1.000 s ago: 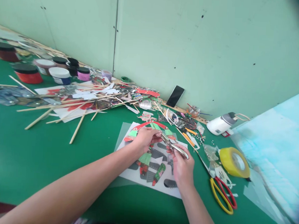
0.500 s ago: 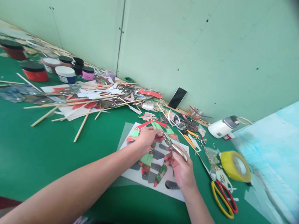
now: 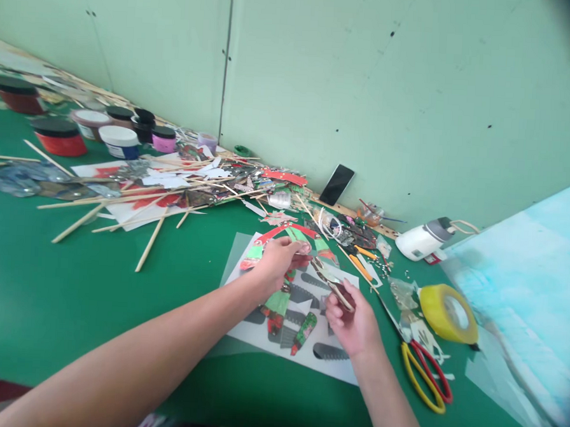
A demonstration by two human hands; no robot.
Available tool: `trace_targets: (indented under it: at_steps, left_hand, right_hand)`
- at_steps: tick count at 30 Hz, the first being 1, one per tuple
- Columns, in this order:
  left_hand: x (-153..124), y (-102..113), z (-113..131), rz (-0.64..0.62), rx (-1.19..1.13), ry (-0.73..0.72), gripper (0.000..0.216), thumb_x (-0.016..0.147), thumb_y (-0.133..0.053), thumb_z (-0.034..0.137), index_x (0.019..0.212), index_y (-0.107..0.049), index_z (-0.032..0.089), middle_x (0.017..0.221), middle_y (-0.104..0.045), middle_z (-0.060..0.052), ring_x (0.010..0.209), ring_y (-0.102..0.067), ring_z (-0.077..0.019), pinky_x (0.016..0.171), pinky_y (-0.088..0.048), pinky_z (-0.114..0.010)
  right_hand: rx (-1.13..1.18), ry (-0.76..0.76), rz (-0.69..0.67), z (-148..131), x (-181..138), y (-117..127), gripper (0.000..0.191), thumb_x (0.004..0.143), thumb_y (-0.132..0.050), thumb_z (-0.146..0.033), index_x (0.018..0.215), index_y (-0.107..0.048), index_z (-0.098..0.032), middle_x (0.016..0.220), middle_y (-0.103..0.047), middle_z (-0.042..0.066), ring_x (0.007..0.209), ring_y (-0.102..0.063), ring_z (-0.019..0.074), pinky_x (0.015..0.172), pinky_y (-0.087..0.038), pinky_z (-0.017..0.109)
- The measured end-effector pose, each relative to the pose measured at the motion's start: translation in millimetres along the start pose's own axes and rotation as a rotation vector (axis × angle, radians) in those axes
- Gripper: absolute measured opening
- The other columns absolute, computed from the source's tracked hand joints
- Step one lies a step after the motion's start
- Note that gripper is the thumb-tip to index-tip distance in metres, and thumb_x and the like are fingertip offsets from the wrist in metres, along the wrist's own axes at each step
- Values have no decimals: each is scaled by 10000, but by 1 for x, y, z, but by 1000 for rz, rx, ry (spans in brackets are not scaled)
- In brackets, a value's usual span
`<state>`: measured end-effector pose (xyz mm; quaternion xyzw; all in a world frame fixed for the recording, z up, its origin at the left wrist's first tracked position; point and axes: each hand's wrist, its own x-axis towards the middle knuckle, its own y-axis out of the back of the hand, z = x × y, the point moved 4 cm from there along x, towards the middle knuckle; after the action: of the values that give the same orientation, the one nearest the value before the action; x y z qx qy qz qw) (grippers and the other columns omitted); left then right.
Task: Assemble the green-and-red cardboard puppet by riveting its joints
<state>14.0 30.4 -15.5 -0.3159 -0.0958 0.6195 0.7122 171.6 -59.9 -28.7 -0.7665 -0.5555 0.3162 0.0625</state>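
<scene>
My left hand (image 3: 279, 260) pinches a small red and green cut-out piece (image 3: 301, 260) above a white printed sheet (image 3: 302, 332) on the green table. My right hand (image 3: 353, 320) is closed round a metal hand tool (image 3: 328, 278), its tip pointing up-left toward the piece and a short way from it. More red and green cut-out pieces (image 3: 288, 234) lie on the sheet around and under my hands. Whether the tool's jaws touch the piece is not clear.
Red and yellow scissors (image 3: 424, 374) and a yellow tape roll (image 3: 448, 312) lie to the right, beside a white bottle (image 3: 423, 238). A phone (image 3: 336, 184) leans on the wall. Bamboo sticks (image 3: 123, 208), paper scraps and paint jars (image 3: 119, 142) crowd the left and back.
My right hand has drawn back toward me and to the right with the tool, away from the piece. My left hand stays on the piece. The view shifted slightly.
</scene>
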Motion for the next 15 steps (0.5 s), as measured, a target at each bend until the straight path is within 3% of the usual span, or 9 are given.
trace_targets:
  at_steps: [6,8,12,15]
  left_hand:
    - [-7,-11,2,-354,9,81,194,716,-735,287,671,-616,141,807,-662,-47,741,-627,-126,713,-520,-270]
    - [-9,-14,-2,-414,41,119,205,699,-754,295,667,-636,131,791,-670,-53,736,-626,-128,723,-518,-279]
    - [-6,-14,-5,-333,112,60,254,638,-798,280,561,-612,125,701,-679,-68,717,-633,-140,752,-511,-289]
    - [-4,-12,-5,-256,129,48,277,602,-819,283,524,-597,136,636,-658,-45,673,-617,-131,758,-510,-300]
  right_hand:
    - [133,-120,-95,3,1,-6,243,841,-562,-280,642,-558,-141,516,-532,-2,351,-368,35,275,-240,120]
    - [154,-115,-99,3,3,-7,216,833,-551,-259,649,-564,-145,512,-532,0,351,-367,38,275,-232,116]
    - [55,-62,-58,4,8,-3,130,768,-605,-264,703,-606,-151,551,-586,28,389,-446,72,307,-292,147]
    - [-148,160,-26,-6,10,2,201,712,-691,-290,880,-658,-185,713,-672,44,546,-590,148,441,-446,235]
